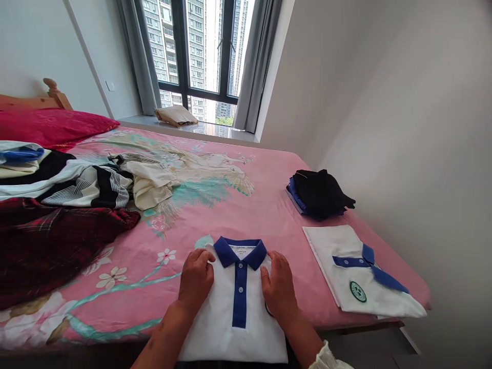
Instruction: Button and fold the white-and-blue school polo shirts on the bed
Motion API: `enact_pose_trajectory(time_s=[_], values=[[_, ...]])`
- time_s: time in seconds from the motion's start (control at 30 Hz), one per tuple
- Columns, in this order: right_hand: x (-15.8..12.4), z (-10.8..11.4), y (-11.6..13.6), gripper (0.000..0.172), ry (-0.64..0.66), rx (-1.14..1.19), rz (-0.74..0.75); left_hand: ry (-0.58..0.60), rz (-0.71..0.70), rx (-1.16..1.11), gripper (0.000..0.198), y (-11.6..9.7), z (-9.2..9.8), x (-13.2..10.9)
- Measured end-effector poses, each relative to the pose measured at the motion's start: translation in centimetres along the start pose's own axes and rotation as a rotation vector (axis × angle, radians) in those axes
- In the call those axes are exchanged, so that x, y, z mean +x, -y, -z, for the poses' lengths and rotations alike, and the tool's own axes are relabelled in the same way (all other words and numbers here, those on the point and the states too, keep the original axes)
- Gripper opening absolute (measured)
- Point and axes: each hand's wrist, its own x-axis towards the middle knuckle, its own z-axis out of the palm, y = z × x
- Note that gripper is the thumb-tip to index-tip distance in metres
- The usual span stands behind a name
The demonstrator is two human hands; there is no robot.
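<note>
A white polo shirt (pixel 221 318) with a blue collar and blue button placket lies front up at the bed's near edge, its collar pointing away from me. My left hand (pixel 197 277) grips its left shoulder edge with curled fingers. On the opposite shoulder, my right hand (pixel 280 284) holds the other edge, thumb resting on the front and fingers partly hidden. Both sides of the shirt are partly covered by my hands. To the right lies a second white polo shirt (pixel 326 256), folded, with a blue collar and a round green badge.
A stack of dark folded clothes (pixel 323 192) sits near the bed's right edge. Loose garments (pixel 88 184) and a dark red plaid garment (pixel 57 246) are heaped at left. Behind them is a red pillow (pixel 57 125). A beige bundle (pixel 177 115) rests on the windowsill.
</note>
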Motion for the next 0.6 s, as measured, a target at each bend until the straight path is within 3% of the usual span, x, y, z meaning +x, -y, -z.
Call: enact_pose_trajectory(time_s=[0.17, 0.27, 0.47, 0.6], values=[[-2.0, -2.2, -0.9, 0.057, 0.258, -0.184, -0.125, 0.171, 0.002, 0.174, 0.052, 1.1, -1.8, -1.4], [-1.7, -2.1, -1.2, 0.062, 0.330, -0.218, -0.141, 0.234, 0.027, 0.251, 0.052, 1.3, -1.8, -1.2], [-1.2, -1.5, -1.6, 0.059, 0.265, -0.188, -0.134, 0.269, 0.119, 0.286, 0.057, 1.1, -1.4, -0.4], [-1.1, -1.1, -1.2, 0.054, 0.148, -0.067, -0.135, 0.164, 0.186, 0.299, 0.055, 0.4, -0.7, -0.5]])
